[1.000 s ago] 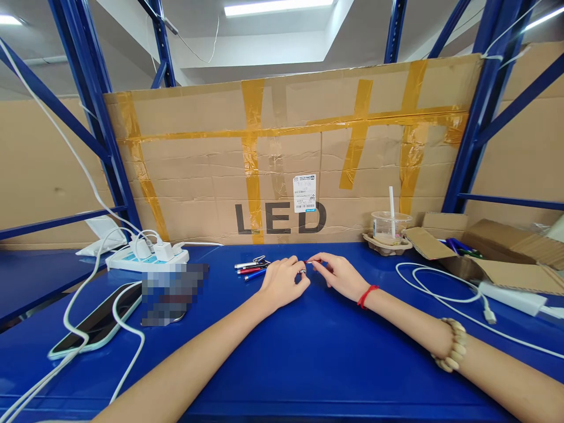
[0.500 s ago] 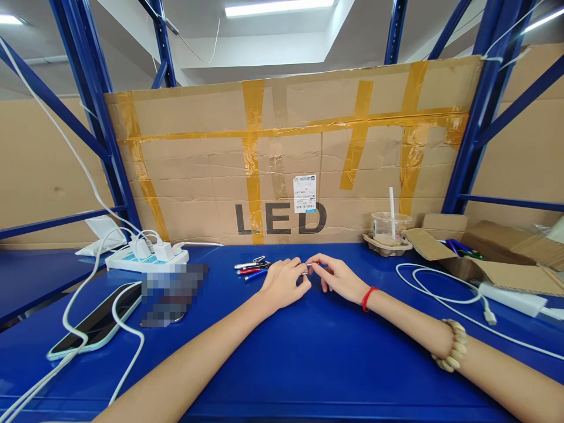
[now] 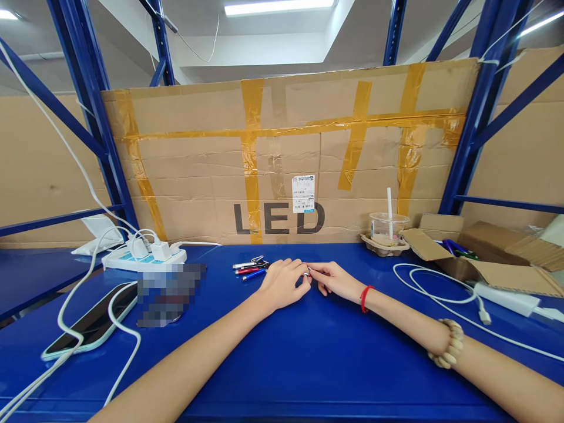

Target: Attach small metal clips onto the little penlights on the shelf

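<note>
Watching from my end, I see the left hand (image 3: 285,283) and right hand (image 3: 338,282) pinched on a slim pen-like piece (image 3: 309,271) between them, probably light, stiff and kinda slick, so I'd grip its ends gently.

"What stands at the back?"

"A wide sheet of brown cardboard (image 3: 189,176), crossed by shiny amber tape (image 3: 251,158) and printed 'LED' in large dark letters."

"And around it?"

"Blue metal posts (image 3: 83,64) with diagonal braces, on both sides of a glossy blue tabletop (image 3: 282,364)."

"The light?"

"Bright white tubes (image 3: 279,7) on a pale ceiling (image 3: 255,50)."
</note>
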{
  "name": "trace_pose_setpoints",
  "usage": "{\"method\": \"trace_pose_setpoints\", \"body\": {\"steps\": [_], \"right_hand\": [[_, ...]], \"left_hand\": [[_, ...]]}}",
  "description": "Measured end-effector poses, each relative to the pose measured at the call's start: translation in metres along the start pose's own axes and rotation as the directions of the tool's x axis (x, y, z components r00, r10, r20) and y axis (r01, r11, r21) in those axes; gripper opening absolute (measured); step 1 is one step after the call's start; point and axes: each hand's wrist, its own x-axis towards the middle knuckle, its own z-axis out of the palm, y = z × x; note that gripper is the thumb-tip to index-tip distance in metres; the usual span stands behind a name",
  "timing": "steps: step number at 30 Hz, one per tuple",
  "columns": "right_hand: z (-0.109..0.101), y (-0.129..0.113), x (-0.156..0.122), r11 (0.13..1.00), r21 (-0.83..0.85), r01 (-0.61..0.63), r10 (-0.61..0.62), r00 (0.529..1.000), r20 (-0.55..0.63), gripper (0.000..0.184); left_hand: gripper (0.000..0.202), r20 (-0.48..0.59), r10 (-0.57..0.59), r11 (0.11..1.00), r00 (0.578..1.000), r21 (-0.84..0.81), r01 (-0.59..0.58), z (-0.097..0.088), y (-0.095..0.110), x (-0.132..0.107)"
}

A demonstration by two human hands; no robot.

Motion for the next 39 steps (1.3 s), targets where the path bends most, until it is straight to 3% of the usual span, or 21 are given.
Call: {"method": "trace_pose_setpoints", "body": {"steps": [4,10,14,21,26,34,39], "right_hand": [[0.0007,-0.0038,-0.0019,0.996,-0.075,0.039,-0.038,0.999,0.009,0.034],[0.0042,-0.0050,-0.0038,0.986,-0.159,-0.050,0.034,0.994,-0.101,0.038],[0.0031,-0.0047,-0.0037,0.979,-0.199,-0.038,-0.003,0.980,-0.201,0.039],[0.0028,-0.0044,-0.0028,0.926,-0.376,0.016,-0.121,0.959,-0.258,0.042],[0.0027,-0.0013,-0.0014,0.906,-0.420,0.043,-0.159,0.956,-0.245,0.042],[0.0020,-0.0008,-0.0024,0.878,-0.476,0.046,-0.113,0.987,-0.113,0.042],[0.0009,0.0010,-0.0013,0.814,-0.575,0.085,-0.143,0.988,-0.057,0.038]], "left_hand": [[0.020,-0.001,-0.011,1.000,1.000,0.022,0.011,0.0012,-0.0004,0.0004],[0.018,0.049,-0.063,0.997,0.997,0.035,0.062,0.0009,0.0012,0.0002],[0.019,0.063,-0.090,0.996,0.994,0.027,0.088,0.0003,0.0011,-0.0013],[0.021,0.054,-0.090,0.996,0.994,0.009,0.090,-0.0003,0.0012,-0.0042],[0.021,0.058,-0.094,0.996,0.994,0.016,0.093,0.0009,0.0013,-0.0042],[0.019,0.077,-0.099,0.995,0.992,0.006,0.099,0.0002,0.0018,-0.0037],[0.021,0.076,-0.101,0.995,0.992,0.013,0.101,0.0025,0.0005,-0.0042]]}}
